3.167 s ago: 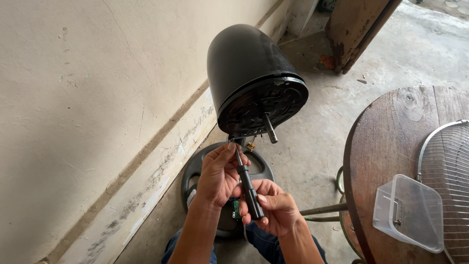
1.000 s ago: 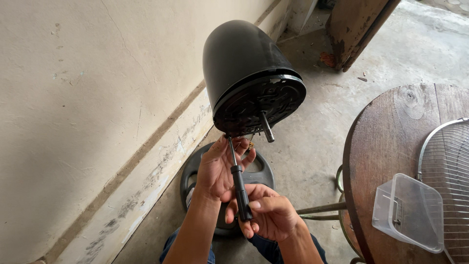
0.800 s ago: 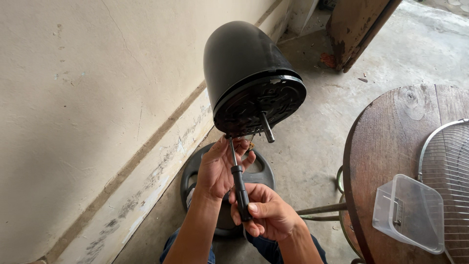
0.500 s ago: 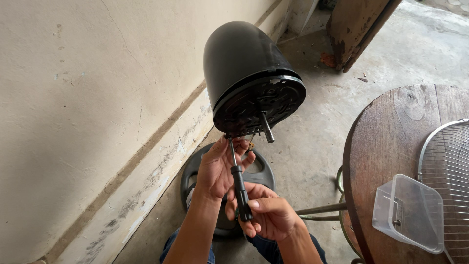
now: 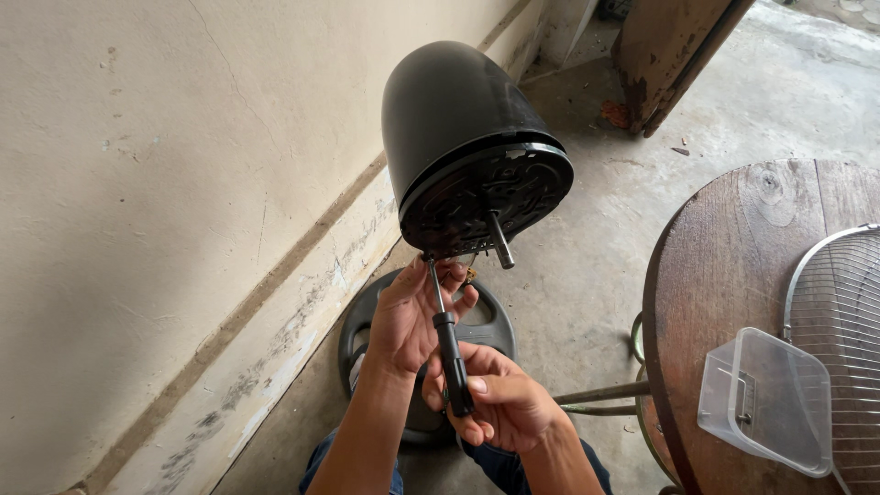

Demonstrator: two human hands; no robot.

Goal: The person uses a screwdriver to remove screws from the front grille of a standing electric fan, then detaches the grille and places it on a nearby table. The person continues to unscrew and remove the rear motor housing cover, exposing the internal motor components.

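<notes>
The tip of the one screwdriver (image 5: 448,335) met the lower rim of the black fan motor housing (image 5: 463,137) where the grille face was dark, so whatever it bore on could not be made out. Much of the round black fan base (image 5: 486,325) on the floor lay hidden behind the two hands, and the stand between base and housing was not visible. The right hand (image 5: 504,403) was closed in a fist around the screwdriver's black handle, thumb on top; the left hand (image 5: 417,316) held its fingers loosely curled about the thin metal shank just under the housing, steadying it. One bare metal shaft (image 5: 500,240) stuck out from the middle of the housing's face. At the right, one round wooden table (image 5: 733,266) was cut off by the frame edge, and on it stood one clear plastic container (image 5: 765,403) and one wire fan guard (image 5: 839,312), only partly in view.
</notes>
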